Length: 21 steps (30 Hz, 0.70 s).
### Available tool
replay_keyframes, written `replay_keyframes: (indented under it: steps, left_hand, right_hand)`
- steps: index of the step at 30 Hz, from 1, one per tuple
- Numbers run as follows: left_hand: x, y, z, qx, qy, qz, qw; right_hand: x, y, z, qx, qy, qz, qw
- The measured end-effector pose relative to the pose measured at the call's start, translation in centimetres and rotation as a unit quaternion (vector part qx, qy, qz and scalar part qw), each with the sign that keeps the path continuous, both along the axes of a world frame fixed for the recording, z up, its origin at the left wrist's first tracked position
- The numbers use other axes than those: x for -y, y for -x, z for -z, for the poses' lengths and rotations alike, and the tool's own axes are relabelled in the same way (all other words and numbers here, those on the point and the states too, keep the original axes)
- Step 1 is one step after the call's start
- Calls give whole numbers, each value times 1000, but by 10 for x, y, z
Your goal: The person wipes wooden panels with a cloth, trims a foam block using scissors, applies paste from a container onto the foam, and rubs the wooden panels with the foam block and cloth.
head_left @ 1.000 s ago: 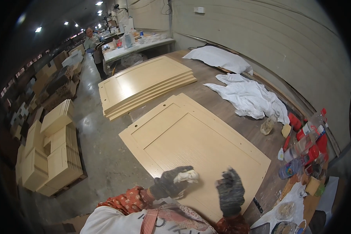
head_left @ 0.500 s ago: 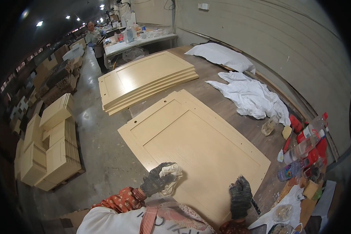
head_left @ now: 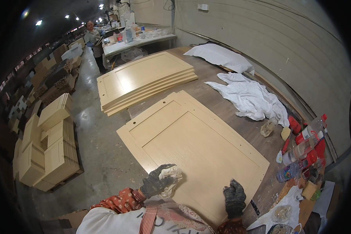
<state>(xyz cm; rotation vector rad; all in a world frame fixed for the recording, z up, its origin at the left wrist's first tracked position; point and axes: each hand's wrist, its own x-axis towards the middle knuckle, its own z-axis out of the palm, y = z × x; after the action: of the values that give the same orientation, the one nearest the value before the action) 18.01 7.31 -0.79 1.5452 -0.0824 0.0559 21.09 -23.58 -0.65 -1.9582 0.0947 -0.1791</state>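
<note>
A cream cabinet door panel (head_left: 199, 144) with a recessed middle lies in front of me on the dark table. My left hand (head_left: 156, 182), in a dark grey knitted glove, is closed on a bunched whitish rag (head_left: 171, 181) over the panel's near left part. Over the panel's near right edge is my right hand (head_left: 234, 198), in the same kind of glove. Its fingers are curled in, and whatever they may hold is hidden. Just to its right a thin dark stick-like thing (head_left: 255, 207) lies on the table.
Beyond the panel rests a stack of similar panels (head_left: 148, 76). White cloths (head_left: 253, 97) lie along the wall side. Bottles (head_left: 300, 152) and a sponge (head_left: 309, 190) crowd the right edge. More panels (head_left: 54, 144) are piled on the floor at left. A person (head_left: 94, 43) stands far back.
My right hand has shifted slightly left, away from the dark stick-like thing, and its fingers have turned. The left hand with the rag stays nearly where it was.
</note>
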Motion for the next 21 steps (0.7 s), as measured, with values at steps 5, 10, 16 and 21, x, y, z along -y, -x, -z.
replay_keyframes:
  steps: [5, 10, 16, 21]
  left_hand:
    - [-3, 1, 3, -3, -16, 12, 1000]
    - [-3, -1, 4, -7, -51, 7, 999]
    - [-1, -1, 2, -3, -46, 1, 999]
    - [-2, -1, 10, -8, -22, 3, 1000]
  right_hand:
    - [-5, 0, -3, 23, 26, 7, 999]
    - [-3, -1, 6, 67, 56, 23, 996]
    - [-6, 0, 5, 97, 112, 26, 989]
    - [-8, 1, 0, 114, 154, 23, 981]
